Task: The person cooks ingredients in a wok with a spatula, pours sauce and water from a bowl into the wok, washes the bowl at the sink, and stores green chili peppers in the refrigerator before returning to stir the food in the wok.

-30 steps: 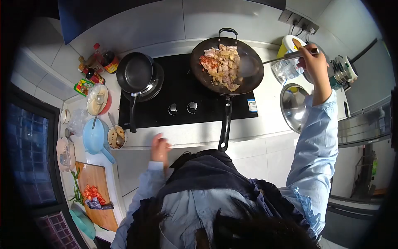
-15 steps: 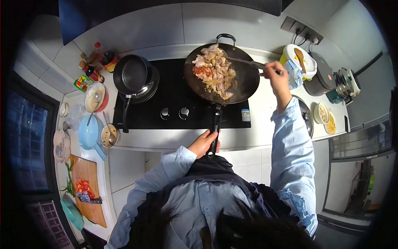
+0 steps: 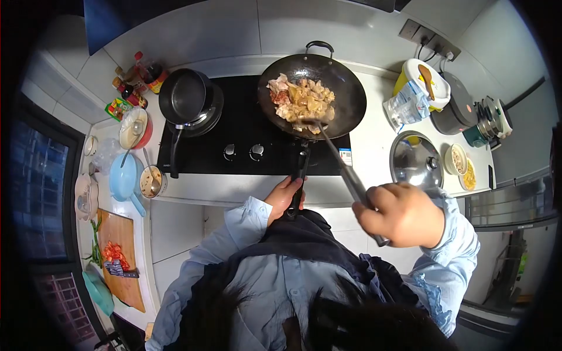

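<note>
A dark wok (image 3: 351, 105) sits on the right side of the black gas stove (image 3: 240, 117). Pieces of pale and browned meat (image 3: 310, 99) are heaped in it, with a reddish patch at the left of the heap. My left hand (image 3: 283, 198) is wrapped round the wok's black handle (image 3: 301, 167). Closed round the dark grip of a long spatula (image 3: 345, 167), my right hand (image 3: 401, 216) is near the counter's front edge. The spatula's head lies at the near side of the meat, partly hidden by food.
A black saucepan (image 3: 182, 99) stands on the left burner. Right of the stove are a glass lid (image 3: 410, 161), a white-lidded yellow tub (image 3: 430, 82) and small bowls (image 3: 453, 158). At left lie a blue pan (image 3: 124, 178) and a cutting board (image 3: 129, 231) with a knife and chopped red pepper.
My right hand has come down toward me, bringing the spatula's head from the far side of the meat to its near side. The meat is pushed together. My left hand keeps its hold.
</note>
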`<state>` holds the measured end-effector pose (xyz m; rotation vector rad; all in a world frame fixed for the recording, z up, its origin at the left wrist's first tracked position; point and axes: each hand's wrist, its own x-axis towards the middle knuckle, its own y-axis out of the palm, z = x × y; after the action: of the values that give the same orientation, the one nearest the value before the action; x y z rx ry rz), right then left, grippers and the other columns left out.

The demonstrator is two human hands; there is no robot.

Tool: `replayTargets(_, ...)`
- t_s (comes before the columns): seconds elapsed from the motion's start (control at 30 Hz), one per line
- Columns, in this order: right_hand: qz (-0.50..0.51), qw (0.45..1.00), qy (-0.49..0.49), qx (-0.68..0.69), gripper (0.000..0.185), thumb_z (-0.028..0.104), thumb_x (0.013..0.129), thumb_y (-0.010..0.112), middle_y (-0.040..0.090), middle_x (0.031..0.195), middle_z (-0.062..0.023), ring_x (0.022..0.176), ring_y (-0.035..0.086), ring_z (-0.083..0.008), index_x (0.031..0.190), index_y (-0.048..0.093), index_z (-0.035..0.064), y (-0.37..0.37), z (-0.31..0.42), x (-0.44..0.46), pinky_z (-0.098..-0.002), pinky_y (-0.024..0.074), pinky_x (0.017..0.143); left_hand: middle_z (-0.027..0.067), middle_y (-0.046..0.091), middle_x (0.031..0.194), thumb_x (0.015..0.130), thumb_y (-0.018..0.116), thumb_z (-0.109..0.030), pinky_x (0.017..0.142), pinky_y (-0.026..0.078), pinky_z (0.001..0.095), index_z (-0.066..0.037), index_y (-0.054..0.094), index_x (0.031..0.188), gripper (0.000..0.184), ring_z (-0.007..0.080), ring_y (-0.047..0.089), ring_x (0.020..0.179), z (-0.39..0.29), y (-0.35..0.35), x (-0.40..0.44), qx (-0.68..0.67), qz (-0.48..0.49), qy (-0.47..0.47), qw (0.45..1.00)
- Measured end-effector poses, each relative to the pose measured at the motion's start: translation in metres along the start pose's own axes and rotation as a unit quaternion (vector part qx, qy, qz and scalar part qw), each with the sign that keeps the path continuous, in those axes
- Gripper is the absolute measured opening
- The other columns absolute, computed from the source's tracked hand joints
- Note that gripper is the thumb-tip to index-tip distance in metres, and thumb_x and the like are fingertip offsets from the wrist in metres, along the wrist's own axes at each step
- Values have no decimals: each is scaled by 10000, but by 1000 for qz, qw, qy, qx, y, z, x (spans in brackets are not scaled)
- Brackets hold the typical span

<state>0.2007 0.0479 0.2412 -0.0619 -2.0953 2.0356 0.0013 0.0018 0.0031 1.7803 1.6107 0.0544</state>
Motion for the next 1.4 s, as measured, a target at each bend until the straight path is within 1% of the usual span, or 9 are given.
replayTargets(0.27, 13, 1000, 18, 6, 195, 134, 617, 576, 495, 696, -94, 592, 546, -259, 796, 518, 81, 64, -45, 36, -364, 449, 497, 50, 506, 647, 923, 374, -268, 509, 429, 272, -72, 466, 1082, 269, 141, 478, 517, 0, 4, -3, 11, -43, -16, 999)
replayTargets(0.43, -154, 971, 135, 125, 80, 55, 697, 576, 543, 687, -99, 617, 572, -212, 770, 543, 41, 44, -101, 28, -322, 451, 524, 42, 502, 651, 925, 370, -279, 508, 426, 265, -76, 466, 1088, 277, 135, 477, 524, -1, 4, -3, 12, -42, -7, 999)
replayTargets(0.53, -282, 833, 392, 271, 88, 91, 784, 564, 548, 625, -48, 551, 562, -122, 774, 548, 6, 6, -127, 23, -246, 424, 470, 38, 499, 655, 926, 368, -283, 511, 425, 266, -75, 466, 1090, 282, 133, 477, 529, -1, 4, -4, 18, -33, -5, 999)
replayTargets(0.7, -304, 722, 567, 255, 176, 184, 789, 568, 516, 511, -45, 405, 530, -146, 754, 544, 13, 5, -204, 2, -251, 401, 383, 41, 499, 653, 927, 366, -283, 512, 421, 264, -74, 457, 1101, 287, 135, 475, 527, -4, 5, -5, 29, -39, -11, 999)
replayTargets(1.0, -506, 497, 483, 514, 114, 116, 779, 553, 551, 637, -95, 481, 569, -190, 803, 497, 19, 153, -215, 12, -257, 449, 429, 47, 501, 661, 930, 352, -294, 510, 418, 264, -73, 433, 1125, 306, 138, 474, 519, 0, 2, -2, 37, -21, -11, 999)
replayTargets(1.1, -493, 558, 432, 509, 79, 97, 780, 553, 546, 646, -62, 539, 580, -187, 793, 506, 35, 144, -171, 37, -262, 463, 461, 49, 503, 664, 929, 352, -298, 509, 421, 268, -73, 434, 1123, 308, 140, 474, 517, -1, 2, -2, 35, -23, -14, 999)
replayTargets(1.17, -437, 804, 292, 277, 62, 76, 747, 575, 555, 651, -89, 608, 586, -201, 767, 523, 50, 138, -145, 46, -307, 464, 522, 51, 503, 665, 928, 356, -300, 508, 423, 272, -74, 433, 1124, 309, 143, 476, 518, 1, 0, 0, 29, -19, -17, 999)
replayTargets(1.27, -281, 935, 176, 126, 85, 35, 703, 565, 519, 654, -98, 617, 559, -246, 776, 527, 58, 102, -88, 53, -348, 458, 552, 53, 502, 664, 926, 359, -302, 506, 425, 277, -74, 433, 1123, 310, 146, 477, 516, 4, -3, 2, 26, -12, -19, 999)
replayTargets(1.4, -149, 984, 89, 25, 200, 67, 633, 605, 476, 669, -83, 568, 519, -252, 822, 542, 75, 95, -32, 46, -350, 437, 503, 51, 501, 654, 923, 369, -303, 501, 420, 276, -73, 439, 1106, 302, 148, 479, 510, 6, -5, 2, 19, -6, -15, 1000)
